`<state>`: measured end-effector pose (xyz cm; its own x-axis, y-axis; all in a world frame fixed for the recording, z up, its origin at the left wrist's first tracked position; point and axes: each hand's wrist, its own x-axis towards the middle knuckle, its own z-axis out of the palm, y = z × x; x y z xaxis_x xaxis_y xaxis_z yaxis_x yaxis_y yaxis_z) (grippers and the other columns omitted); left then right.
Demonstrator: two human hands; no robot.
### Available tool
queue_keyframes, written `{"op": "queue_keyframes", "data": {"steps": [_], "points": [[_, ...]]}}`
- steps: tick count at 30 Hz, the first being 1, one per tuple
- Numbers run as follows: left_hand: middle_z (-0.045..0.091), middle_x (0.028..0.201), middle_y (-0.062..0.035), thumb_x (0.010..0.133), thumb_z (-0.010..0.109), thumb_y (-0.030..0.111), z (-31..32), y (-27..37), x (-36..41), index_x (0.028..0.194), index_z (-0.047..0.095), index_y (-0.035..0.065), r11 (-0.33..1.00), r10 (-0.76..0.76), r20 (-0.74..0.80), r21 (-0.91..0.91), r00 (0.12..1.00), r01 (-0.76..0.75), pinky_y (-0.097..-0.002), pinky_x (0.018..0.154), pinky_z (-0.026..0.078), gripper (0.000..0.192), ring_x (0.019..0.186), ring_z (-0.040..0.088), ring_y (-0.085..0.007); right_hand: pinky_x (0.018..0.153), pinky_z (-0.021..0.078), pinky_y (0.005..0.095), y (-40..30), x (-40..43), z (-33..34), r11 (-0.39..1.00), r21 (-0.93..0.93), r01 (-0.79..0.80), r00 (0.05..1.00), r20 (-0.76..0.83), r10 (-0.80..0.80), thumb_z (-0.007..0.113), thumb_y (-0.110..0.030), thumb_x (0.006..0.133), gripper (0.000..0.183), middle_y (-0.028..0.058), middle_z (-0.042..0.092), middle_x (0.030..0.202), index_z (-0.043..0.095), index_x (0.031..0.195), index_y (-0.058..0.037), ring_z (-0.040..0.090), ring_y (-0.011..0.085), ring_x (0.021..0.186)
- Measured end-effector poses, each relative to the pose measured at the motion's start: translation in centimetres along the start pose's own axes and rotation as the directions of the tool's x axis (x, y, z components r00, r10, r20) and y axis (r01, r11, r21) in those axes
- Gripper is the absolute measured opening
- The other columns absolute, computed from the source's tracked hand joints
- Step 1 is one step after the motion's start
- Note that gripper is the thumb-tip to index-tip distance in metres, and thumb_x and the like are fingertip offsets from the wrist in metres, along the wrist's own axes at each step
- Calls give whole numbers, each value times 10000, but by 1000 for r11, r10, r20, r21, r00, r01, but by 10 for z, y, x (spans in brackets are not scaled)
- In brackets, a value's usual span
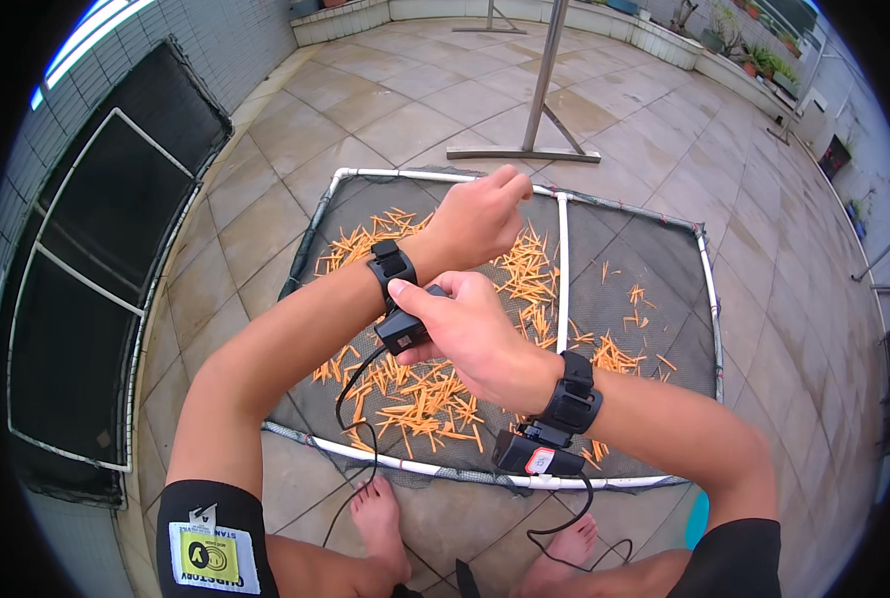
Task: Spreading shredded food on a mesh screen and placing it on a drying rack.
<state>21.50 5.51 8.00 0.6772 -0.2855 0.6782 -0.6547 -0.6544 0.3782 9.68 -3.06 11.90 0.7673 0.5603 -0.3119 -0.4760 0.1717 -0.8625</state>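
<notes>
My right hand (pixel 464 321) grips a small black box-shaped device (pixel 400 329) with a cable, at the inside of my left wrist. Its thumb rests beside the black wrist strap (pixel 391 270). My left hand (pixel 479 217) is curled into a loose fist, with nothing visible in it. Another black device (pixel 538 457), bearing a sticker, hangs from the strap (pixel 570 396) on my right wrist. Both hands are above a dark mesh screen (pixel 609 247) framed in white pipe. Orange vegetable strips (pixel 422 407) lie scattered on the mesh, partly hidden by my arms.
Black cables (pixel 374 441) trail down from both wrists. A metal post with a flat foot (pixel 523 154) stands beyond the screen. Similar framed dark screens (pixel 79 336) lean against the left wall. Potted plants (pixel 766 60) line the far right. Floor tiles (pixel 265 179) surround the screen.
</notes>
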Motion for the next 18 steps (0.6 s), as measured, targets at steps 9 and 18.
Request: {"op": "queue_keyframes", "data": {"steps": [9, 18], "points": [[615, 817, -90, 845, 596, 168, 8, 4, 2, 932, 610, 4, 137, -544, 645, -562, 536, 816, -299, 681, 517, 186, 723, 618, -185, 573, 582, 305, 10, -2, -50, 999, -49, 22, 969, 246, -9, 649, -368, 938, 587, 172, 632, 934, 413, 1215, 92, 704, 236, 740], [585, 716, -136, 727, 578, 35, -67, -35, -21, 754, 590, 5, 915, 91, 867, 121, 490, -384, -400, 683, 501, 41, 727, 623, -310, 726, 508, 452, -7, -100, -286, -182, -983, 11, 996, 28, -89, 624, -163, 839, 234, 189, 653, 879, 617, 1016, -11, 635, 364, 822]]}}
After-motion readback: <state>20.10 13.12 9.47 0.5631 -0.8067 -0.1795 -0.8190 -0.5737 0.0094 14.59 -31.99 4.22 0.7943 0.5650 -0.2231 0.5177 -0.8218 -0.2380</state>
